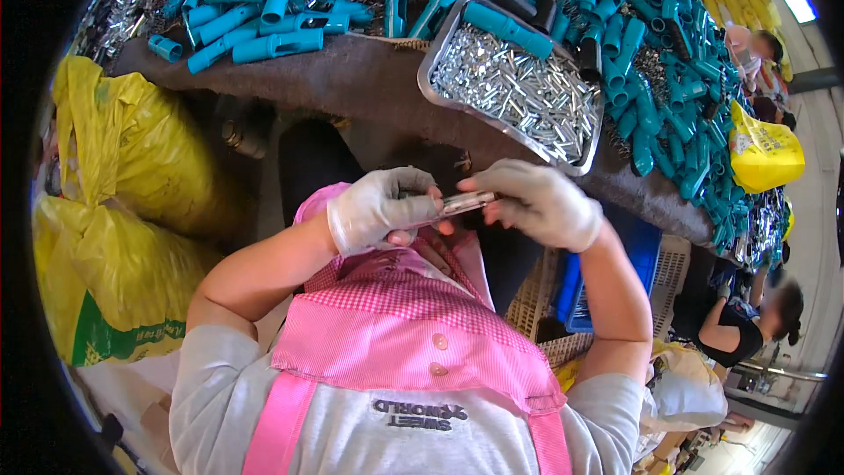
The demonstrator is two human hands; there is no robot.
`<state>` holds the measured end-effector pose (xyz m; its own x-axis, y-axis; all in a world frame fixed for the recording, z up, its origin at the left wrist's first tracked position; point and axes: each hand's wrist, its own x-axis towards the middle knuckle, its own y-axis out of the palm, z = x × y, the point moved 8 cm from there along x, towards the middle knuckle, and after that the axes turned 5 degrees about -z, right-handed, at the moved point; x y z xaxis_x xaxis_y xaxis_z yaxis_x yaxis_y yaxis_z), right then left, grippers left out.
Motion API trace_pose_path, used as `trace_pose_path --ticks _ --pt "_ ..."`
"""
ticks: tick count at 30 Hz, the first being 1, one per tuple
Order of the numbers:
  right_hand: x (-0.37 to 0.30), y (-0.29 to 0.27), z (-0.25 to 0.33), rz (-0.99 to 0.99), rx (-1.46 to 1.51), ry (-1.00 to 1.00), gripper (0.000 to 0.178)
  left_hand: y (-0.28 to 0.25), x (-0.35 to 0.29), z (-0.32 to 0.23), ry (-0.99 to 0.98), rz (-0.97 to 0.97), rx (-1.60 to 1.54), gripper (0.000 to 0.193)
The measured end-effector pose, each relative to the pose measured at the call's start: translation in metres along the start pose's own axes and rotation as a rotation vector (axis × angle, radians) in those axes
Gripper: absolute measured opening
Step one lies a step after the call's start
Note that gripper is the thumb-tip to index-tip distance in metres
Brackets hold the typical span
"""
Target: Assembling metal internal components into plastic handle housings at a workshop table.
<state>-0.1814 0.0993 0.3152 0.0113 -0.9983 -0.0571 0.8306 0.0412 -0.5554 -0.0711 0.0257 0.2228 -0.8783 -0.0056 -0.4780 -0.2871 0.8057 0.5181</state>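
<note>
In front of my pink apron, both gloved hands meet at a slim silvery metal piece (466,203). My left hand (380,211) is closed on its left end, with the thumb lying along it. At its other end, my right hand (538,202) pinches with thumb and fingertips. Whether a smaller part sits between the right fingers is hidden. Just beyond the right hand, a metal tray (576,169) holds many small silvery pins and short fittings. A teal tube (508,28) lies across the tray's far edge.
Teal tubular parts (280,44) are heaped along the brown-covered bench (352,79), thickest at the right. Yellow sacks (132,149) stand at my left. A blue crate (646,246) is below the bench at right. Another person (738,325) sits farther right.
</note>
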Motion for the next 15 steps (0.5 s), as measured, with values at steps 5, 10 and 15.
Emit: trace_pose_path --ticks 5,10,15 --pt "0.032 -0.001 -0.006 -0.02 0.083 0.049 0.029 -0.011 -0.009 -0.013 0.115 -0.086 -0.041 0.016" --pt "0.071 -0.114 -0.044 -0.736 -1.132 -0.017 0.034 -0.029 -0.011 -0.022 0.177 -0.216 -0.193 0.013" --pt "0.04 -0.14 -0.023 -0.783 -0.57 -0.02 0.03 -0.04 -0.018 -0.025 0.145 -0.208 -0.23 0.015"
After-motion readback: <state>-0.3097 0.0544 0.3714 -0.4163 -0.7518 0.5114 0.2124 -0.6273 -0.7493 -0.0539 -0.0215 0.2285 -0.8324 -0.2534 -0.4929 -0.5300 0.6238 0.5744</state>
